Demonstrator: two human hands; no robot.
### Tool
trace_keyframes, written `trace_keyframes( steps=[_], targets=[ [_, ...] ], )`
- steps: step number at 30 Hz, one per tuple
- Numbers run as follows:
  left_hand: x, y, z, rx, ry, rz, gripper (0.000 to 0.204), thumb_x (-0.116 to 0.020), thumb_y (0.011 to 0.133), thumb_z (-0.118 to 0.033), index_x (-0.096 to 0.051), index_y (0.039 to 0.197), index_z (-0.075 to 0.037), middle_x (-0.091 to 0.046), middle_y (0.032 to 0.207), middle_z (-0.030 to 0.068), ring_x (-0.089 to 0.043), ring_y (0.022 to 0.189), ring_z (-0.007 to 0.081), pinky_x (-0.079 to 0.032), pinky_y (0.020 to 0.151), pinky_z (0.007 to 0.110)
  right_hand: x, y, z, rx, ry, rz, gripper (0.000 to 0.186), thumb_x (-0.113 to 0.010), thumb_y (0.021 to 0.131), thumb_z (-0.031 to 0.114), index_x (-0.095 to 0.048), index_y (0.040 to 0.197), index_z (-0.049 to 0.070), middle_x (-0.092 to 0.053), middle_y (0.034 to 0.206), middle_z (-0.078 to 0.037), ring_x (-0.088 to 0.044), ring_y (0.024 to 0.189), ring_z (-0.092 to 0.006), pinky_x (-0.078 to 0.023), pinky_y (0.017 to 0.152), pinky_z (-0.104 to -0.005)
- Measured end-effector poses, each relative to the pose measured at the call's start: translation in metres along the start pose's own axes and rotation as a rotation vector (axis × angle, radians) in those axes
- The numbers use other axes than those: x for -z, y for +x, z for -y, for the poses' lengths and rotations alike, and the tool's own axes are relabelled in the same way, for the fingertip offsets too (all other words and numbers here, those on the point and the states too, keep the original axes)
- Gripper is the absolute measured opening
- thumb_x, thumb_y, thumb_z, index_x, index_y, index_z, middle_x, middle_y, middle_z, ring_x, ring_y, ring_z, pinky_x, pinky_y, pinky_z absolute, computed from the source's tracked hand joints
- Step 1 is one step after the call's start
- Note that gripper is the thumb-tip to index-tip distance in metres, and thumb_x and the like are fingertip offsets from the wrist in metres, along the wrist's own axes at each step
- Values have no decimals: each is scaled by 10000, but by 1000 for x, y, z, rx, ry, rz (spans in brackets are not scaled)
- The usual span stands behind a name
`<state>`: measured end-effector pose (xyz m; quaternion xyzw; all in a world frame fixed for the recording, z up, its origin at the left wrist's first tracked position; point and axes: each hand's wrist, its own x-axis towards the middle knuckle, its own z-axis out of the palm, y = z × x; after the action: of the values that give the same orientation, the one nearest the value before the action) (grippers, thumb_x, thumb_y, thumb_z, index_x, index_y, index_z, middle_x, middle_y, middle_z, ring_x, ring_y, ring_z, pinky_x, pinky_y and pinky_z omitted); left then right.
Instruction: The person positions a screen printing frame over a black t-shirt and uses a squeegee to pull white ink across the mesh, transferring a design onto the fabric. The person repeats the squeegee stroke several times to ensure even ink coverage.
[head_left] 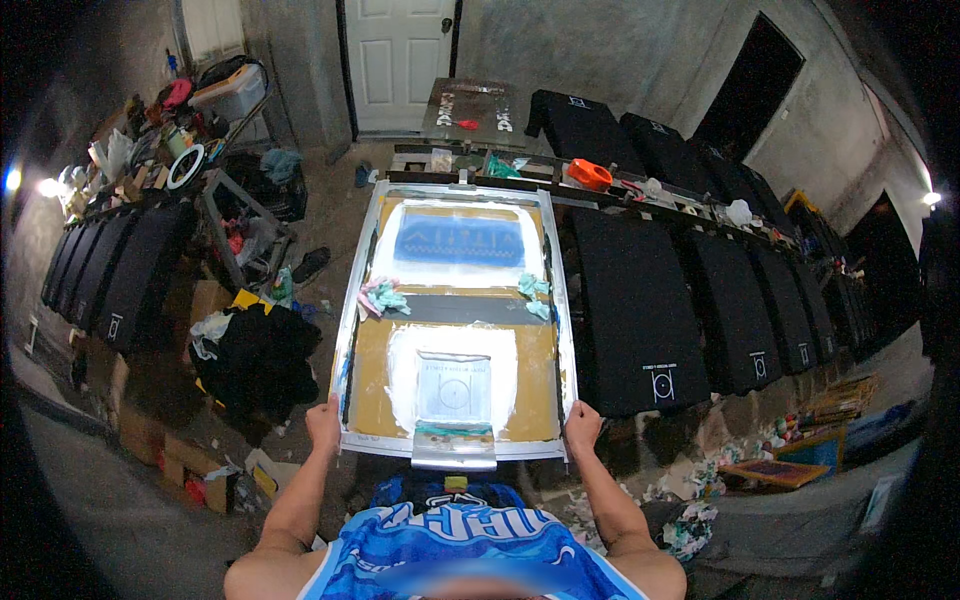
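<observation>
A screen-printing frame [540, 449] with pale metal rails lies before me. My left hand [323, 424] is closed around its near left corner, and my right hand [582, 430] around the near right one. The tan mesh carries two white-inked areas: the far one surrounds a blue stencil panel [460, 240], the near one a pale rectangle [454, 388] with a round design. A squeegee [454, 462] with teal residue rests across the near rail. Crumpled pink and teal scraps [382, 297] sit by the left rail, and more teal scraps [535, 293] by the right.
Black garments [635, 300] with small white prints lie on boards to the right; others [150, 265] hang at the left. An orange tape roll [590, 174] sits on the rail beyond the frame. A dark cloth heap [260, 365] and boxes occupy the left floor.
</observation>
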<state>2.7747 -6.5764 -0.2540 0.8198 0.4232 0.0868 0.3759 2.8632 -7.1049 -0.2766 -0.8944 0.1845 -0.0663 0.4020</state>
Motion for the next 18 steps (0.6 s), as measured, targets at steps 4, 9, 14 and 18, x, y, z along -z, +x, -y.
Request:
trace_keyframes(
  steps=[4,9,14,18],
  targets=[
    [2,2,2,-42,-87,-48,517,-691,937,-397,-698,781,96,-633,620,181,-565,577,202,-468,623,426,12,-8,12,14,57,6,275,-553,971,236,-678,940,-7,-649,793,-241,-633,703,-406,-499,686,-436],
    [-2,12,-18,-93,-186,-24,489,-689,952,-350,-692,785,109,-619,599,117,-488,573,132,-434,578,389,22,6,27,56,165,-54,257,-544,972,211,-688,1000,0,-667,838,-246,-651,741,-406,-502,691,-428],
    [-10,18,-37,-157,-229,-19,512,-676,965,-352,-670,758,116,-561,579,61,-456,587,120,-412,567,369,33,13,25,-3,27,3,248,-537,969,189,-700,1034,13,-685,882,-246,-667,796,-421,-503,711,-436],
    [-44,10,-74,-187,-226,5,517,-669,968,-359,-661,752,111,-530,572,54,-433,585,122,-401,561,372,53,51,4,74,144,-98,246,-542,966,179,-701,1055,13,-691,898,-249,-674,822,-420,-508,730,-441]
  ],
)
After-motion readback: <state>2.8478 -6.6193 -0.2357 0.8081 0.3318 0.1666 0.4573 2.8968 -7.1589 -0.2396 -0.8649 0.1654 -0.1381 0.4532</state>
